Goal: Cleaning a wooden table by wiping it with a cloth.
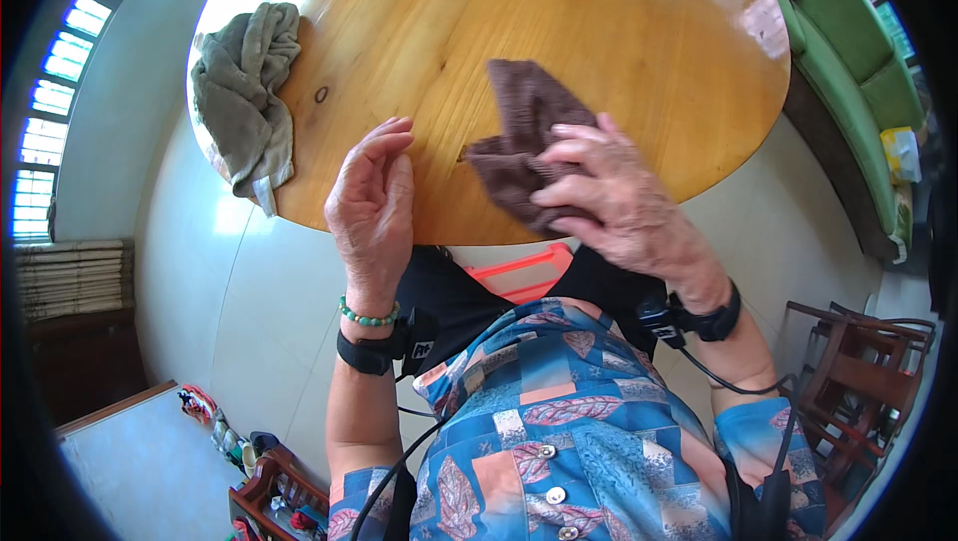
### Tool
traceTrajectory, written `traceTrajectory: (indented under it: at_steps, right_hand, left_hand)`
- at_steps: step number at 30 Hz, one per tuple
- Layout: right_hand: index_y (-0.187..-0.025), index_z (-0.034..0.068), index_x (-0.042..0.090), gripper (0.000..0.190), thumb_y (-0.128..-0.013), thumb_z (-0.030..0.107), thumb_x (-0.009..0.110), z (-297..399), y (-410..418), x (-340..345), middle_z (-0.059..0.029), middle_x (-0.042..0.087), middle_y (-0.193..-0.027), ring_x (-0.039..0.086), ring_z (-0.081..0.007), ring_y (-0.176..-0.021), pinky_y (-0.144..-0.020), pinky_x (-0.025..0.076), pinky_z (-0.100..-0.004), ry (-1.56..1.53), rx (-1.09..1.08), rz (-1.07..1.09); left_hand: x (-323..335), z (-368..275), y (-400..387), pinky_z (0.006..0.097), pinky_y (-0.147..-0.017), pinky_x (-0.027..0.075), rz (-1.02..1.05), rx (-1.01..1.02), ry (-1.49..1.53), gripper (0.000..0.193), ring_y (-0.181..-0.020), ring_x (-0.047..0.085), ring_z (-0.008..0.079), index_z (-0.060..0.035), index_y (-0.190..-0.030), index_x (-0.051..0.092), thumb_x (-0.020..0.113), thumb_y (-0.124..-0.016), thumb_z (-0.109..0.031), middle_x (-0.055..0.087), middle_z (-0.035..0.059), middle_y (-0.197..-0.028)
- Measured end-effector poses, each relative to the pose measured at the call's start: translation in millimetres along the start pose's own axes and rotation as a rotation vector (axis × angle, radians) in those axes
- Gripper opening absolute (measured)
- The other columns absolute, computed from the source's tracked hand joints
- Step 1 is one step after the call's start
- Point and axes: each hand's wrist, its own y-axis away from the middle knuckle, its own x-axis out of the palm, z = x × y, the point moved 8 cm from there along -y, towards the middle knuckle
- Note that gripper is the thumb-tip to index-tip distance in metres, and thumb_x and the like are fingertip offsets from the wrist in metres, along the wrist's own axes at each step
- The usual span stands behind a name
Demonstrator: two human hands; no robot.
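My right hand (610, 197) grips a dark brown cloth (528, 110) near the front edge of a round wooden table (404, 32). The cloth is bunched, with two loose corners spreading to the left and away from me; its lower part is partly hidden by my fingers. My left hand (376, 189) is raised over the table's near edge, fingers bent and thumb apart, with nothing in it. Left of it, a crumpled grey-green towel (247, 95) lies on the table, one corner with a pale tag hanging over the rim.
A red plastic stool (524, 275) shows between my legs. On the right stand a green sofa (846, 39) and dark wooden chairs (861, 372). At lower left are a white-topped table (150, 466) and a wooden rack (281, 492) with small items. Cables run from both wrist straps.
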Motion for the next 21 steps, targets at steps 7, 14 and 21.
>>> traceTrajectory:
  at_steps: [7,14,21]
  right_hand:
    - [-0.098,0.012,0.064,0.030,-0.070,0.008,0.075,-55.6,36.4,-49.2,-0.0081,0.053,-0.121,0.045,-0.0304,-0.126,-0.114,0.023,-0.0523,-0.064,0.261,-0.083]
    - [-0.122,0.015,0.060,0.050,-0.078,0.036,0.070,47.2,-27.3,32.8,-0.0163,0.047,-0.131,0.036,-0.0423,-0.130,-0.110,0.021,-0.0586,0.117,-0.206,0.091]
    - [-0.128,0.020,0.056,0.042,-0.089,0.036,0.058,35.6,-40.2,35.7,-0.0140,0.047,-0.133,0.037,-0.0363,-0.130,-0.110,0.024,-0.0535,0.102,-0.168,-0.053]
  left_hand:
    - [-5.4,0.2,3.2,0.0309,-0.105,0.039,-0.024,0.045,0.040,0.019,-0.120,0.054,0.0199,0.0025,-0.108,0.061,0.050,-0.093,0.005,0.061,0.0149,-0.123]
    - [0.5,-3.4,1.2,0.0309,-0.104,0.039,-0.047,0.035,0.047,0.018,-0.117,0.055,0.0191,0.0025,-0.108,0.061,0.050,-0.095,0.001,0.061,0.0158,-0.122]
    - [-13.6,0.6,3.1,0.0313,-0.103,0.040,-0.093,-0.023,0.088,0.017,-0.118,0.054,0.0196,0.0022,-0.107,0.061,0.050,-0.095,-0.002,0.060,0.0161,-0.123]
